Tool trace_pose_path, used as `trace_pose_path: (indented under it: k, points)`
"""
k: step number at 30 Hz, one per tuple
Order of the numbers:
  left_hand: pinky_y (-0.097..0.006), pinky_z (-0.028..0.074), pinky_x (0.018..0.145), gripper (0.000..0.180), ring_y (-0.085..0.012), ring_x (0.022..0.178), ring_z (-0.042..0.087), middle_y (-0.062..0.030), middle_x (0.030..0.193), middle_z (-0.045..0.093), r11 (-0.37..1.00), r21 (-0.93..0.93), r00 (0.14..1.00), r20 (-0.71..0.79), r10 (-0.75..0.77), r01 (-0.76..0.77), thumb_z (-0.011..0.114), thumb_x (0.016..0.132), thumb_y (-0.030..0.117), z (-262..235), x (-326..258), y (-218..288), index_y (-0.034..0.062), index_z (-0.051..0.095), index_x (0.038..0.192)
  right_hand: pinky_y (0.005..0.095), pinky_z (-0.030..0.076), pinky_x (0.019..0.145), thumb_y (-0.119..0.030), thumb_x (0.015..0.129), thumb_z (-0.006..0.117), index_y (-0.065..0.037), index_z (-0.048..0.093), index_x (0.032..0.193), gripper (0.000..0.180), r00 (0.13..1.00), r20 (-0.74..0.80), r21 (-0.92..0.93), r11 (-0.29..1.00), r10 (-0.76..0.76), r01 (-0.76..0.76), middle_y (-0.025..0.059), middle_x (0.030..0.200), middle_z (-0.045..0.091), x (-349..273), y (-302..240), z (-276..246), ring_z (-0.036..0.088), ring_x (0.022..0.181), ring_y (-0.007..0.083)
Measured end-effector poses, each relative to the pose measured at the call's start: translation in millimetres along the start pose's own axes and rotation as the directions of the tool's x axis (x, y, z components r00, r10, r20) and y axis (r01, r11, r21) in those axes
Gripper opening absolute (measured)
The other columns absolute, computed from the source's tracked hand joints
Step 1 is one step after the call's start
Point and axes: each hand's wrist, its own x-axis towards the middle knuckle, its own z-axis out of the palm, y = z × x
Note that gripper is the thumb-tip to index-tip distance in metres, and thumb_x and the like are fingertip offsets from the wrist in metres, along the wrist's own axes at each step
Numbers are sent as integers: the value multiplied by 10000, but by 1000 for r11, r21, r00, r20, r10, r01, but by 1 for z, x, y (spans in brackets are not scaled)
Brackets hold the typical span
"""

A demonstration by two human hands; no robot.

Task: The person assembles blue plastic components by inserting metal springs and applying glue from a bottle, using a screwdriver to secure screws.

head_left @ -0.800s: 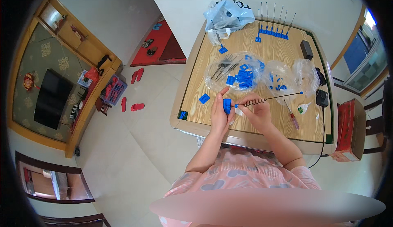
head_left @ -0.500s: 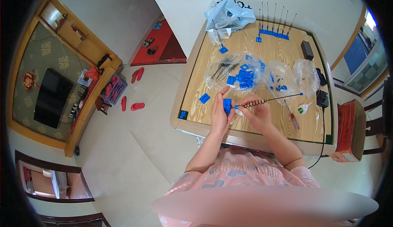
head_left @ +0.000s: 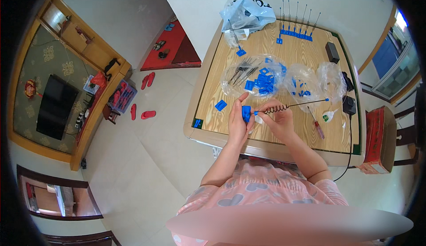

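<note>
My left hand [head_left: 238, 121] pinches a small blue plastic block [head_left: 246, 113] above the near edge of the wooden table [head_left: 306, 133]. My right hand [head_left: 276, 118] holds a black coiled spring with a long thin rod [head_left: 290, 106] whose blue tip points right. The spring's end meets the blue block between my two hands. Just beyond the hands lies a clear plastic bag [head_left: 255, 75] with several blue pieces and black springs in it.
More clear bags [head_left: 306, 86] lie to the right. A row of assembled blue bases with upright rods [head_left: 296, 29] stands at the far edge beside a pale blue bag [head_left: 246, 15]. A screwdriver [head_left: 317, 125], a glue bottle [head_left: 328, 115] and loose blue pieces [head_left: 220, 105] lie nearby.
</note>
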Motion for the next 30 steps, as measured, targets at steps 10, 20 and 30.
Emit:
trace_pose_path:
  k: [10, 20, 30]
  points:
    - [-203, 256, 348, 463, -59, 378, 338, -23, 716, 537, 1000, 21, 1000, -19, -7, 7, 292, 1014, 380, 2, -1, 2, 58, 380, 1335, 282, 452, 770, 46, 761, 656, -19, 622, 913, 169, 1000, 4, -30, 999, 20, -20, 53, 902, 634, -1, 1, -1, 591, 851, 136]
    - [-199, 252, 362, 480, -55, 389, 337, -40, 695, 568, 1000, 19, 1000, -30, -3, 4, 289, 1012, 394, 5, -1, 5, 44, 391, 1325, 279, 452, 786, 48, 772, 644, -15, 604, 925, 171, 1000, 19, -18, 1000, 0, 0, 54, 914, 636, -2, 0, -3, 590, 866, 137]
    - [-198, 262, 360, 471, -57, 392, 348, -22, 697, 538, 1000, -3, 1000, 17, -1, 1, 285, 1016, 381, 2, -1, 3, 51, 379, 1338, 270, 457, 772, 62, 763, 650, -16, 611, 918, 177, 1000, -8, -20, 1000, 16, -16, 52, 905, 641, -1, -2, -1, 593, 854, 126]
